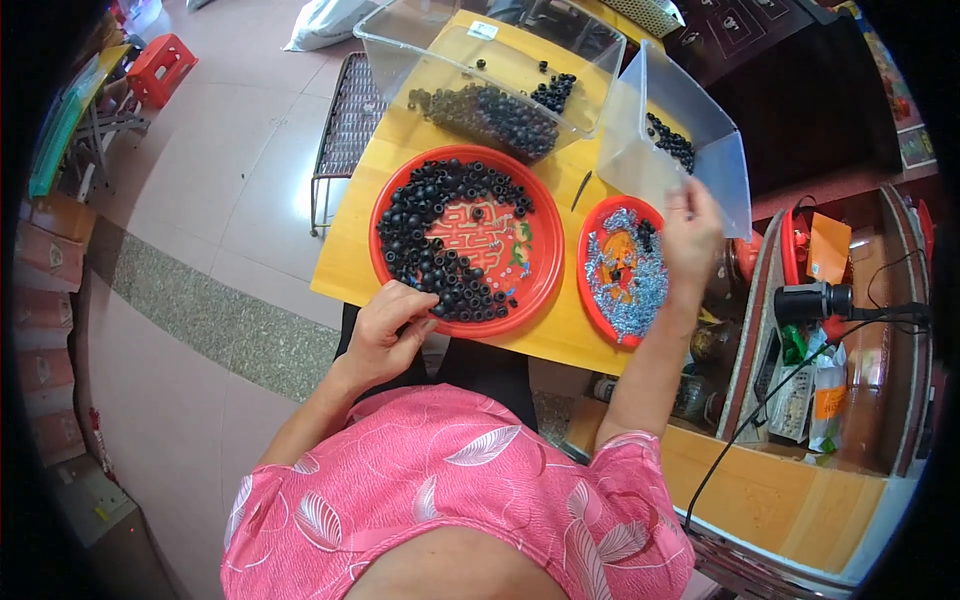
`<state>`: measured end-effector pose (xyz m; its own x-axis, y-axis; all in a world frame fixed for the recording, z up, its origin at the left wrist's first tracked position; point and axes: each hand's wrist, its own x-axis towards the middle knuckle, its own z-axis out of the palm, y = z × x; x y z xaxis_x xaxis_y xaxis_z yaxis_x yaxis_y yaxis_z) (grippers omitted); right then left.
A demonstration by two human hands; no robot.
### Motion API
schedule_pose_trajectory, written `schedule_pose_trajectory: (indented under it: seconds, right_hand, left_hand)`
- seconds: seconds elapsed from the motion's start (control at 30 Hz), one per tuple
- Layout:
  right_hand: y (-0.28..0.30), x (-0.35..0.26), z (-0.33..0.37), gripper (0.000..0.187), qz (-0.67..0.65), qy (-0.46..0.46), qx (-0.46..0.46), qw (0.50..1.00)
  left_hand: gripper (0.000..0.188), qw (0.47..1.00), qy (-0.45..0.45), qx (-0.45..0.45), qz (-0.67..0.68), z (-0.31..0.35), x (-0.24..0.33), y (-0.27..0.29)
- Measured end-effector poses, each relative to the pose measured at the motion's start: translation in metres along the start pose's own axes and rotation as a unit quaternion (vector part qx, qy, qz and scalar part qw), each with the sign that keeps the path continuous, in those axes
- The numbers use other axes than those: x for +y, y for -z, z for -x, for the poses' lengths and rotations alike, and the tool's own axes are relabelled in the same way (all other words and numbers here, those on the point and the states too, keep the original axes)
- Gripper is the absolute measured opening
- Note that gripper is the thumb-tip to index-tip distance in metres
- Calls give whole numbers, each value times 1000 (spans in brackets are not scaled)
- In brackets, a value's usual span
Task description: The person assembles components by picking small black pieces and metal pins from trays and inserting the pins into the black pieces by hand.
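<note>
My left hand (390, 325) is at the near rim of a round red tray (547, 285), its thumb and fingers pinched together beside the black ring-shaped pieces (440, 275) heaped there. Whatever is between those fingertips is too small to make out. Over the near side of a clear plastic bin (715, 170) hangs my right hand (692, 235), blurred, with its fingers bent. Several black pieces (670, 142) lie inside that bin. Just left of the right hand, a smaller red plate (588, 300) holds many small silvery-blue metal parts (640, 305).
A larger clear bin (400, 55) with black pieces stands at the back of the yellow table (345, 245). Between the bins and plates lies a thin dark tool (581, 190). To the right are a cluttered open drawer (870, 370) and a black cable (765, 400); a red stool (162, 70) is far left.
</note>
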<state>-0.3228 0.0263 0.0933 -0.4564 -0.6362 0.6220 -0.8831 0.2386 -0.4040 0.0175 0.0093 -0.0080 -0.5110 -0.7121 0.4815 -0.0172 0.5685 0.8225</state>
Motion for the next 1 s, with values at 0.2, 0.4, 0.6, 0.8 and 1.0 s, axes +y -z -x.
schedule_pose_trajectory:
  seconds: [0.2, 0.4, 0.6, 0.8, 1.0]
  right_hand:
    - [-58, -41, 63, 16, -84, 69, -187, 976]
    - [-89, -67, 74, 9, -57, 184, -221, 956]
    - [-105, -77, 73, 10, 25, 184, -310, 932]
    - [-112, -71, 73, 10, -65, 208, -256, 942]
    - [-104, -62, 78, 5, -170, 155, -161, 960]
  left_hand:
    - [27, 999, -38, -9, 10, -6, -1, 1]
    - [27, 999, -35, -9, -3, -6, 0, -2]
    - [29, 999, -36, -16, -13, -10, -2, 1]
    - [27, 999, -33, -2, -31, -6, 1, 3]
    - [24, 999, -31, -14, -22, -1, 5, -7]
